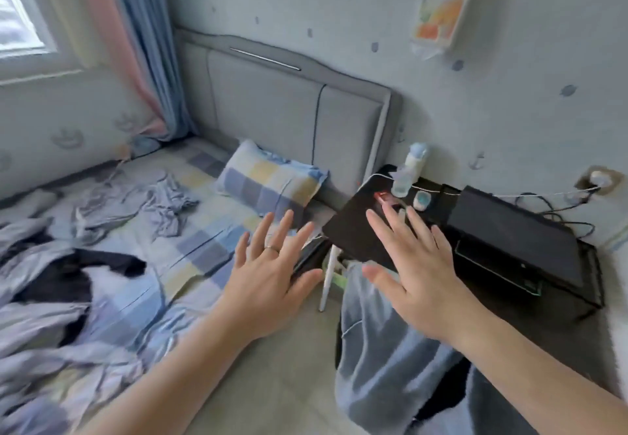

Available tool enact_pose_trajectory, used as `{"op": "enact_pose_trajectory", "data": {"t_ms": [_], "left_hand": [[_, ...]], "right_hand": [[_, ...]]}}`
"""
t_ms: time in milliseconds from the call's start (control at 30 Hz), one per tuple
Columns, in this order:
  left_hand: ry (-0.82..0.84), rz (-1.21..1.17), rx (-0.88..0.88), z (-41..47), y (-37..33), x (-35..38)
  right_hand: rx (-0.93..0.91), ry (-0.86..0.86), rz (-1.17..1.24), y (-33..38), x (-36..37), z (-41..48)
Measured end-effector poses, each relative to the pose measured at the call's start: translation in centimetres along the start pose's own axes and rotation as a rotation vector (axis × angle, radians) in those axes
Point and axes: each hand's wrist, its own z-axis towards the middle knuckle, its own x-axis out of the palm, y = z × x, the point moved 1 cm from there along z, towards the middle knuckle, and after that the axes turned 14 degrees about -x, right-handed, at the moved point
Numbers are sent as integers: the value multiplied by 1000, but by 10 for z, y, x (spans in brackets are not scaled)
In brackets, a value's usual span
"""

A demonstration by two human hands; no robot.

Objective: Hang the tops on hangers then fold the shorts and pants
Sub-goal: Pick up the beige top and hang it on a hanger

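hovering with fingers spread and empty, the left hand (268, 274) and right hand (416, 271) hang above the bed (190, 254).

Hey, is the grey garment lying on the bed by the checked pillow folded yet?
No, unfolded: the grey garment lies crumpled and spread in loose wrinkles on the bed sheet, left of the checked pillow.

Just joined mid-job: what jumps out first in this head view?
Two open hands, the left hand and right hand, spread wide in the centre foreground, holding nothing. Crumpled clothes heap on the bed at left, and light blue pants lie by the black bedside table at lower right.
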Motion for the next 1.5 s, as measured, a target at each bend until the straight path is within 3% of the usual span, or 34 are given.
{"op": "enact_pose_trajectory", "data": {"t_ms": [367,567,967,1300,1500], "left_hand": [[-24,17,-669,-80,210,-10],[-34,-17,-893,-85,294,-30],[-30,-88,-1136,-29,448,-49],[-45,-203,-1212,-10,563,-32],[44,-128,-1241,-47,705,17]], "right_hand": [[-430,319,212,137,147,165],[-583,431,285,201,198,245],[-737,575,241,288,287,422],[-733,671,276,353,348,489],[-762,670,231,422,470,521]]}}
